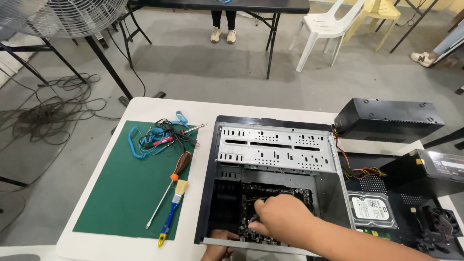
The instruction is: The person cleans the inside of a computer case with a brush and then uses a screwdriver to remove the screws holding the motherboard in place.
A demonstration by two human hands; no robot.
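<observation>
The left hand (217, 244) gripped the open metal computer case's (275, 145) near rim while the right hand (282, 217), fingers curled, pinched something small on the dark motherboard (278, 193).

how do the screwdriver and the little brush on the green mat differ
The screwdriver has an orange and black handle and a thin bare metal shaft; the brush has a blue and yellow handle and pale bristles. The screwdriver looks longer. Both lie slanted, side by side, on the green mat, untouched by either hand.
</observation>
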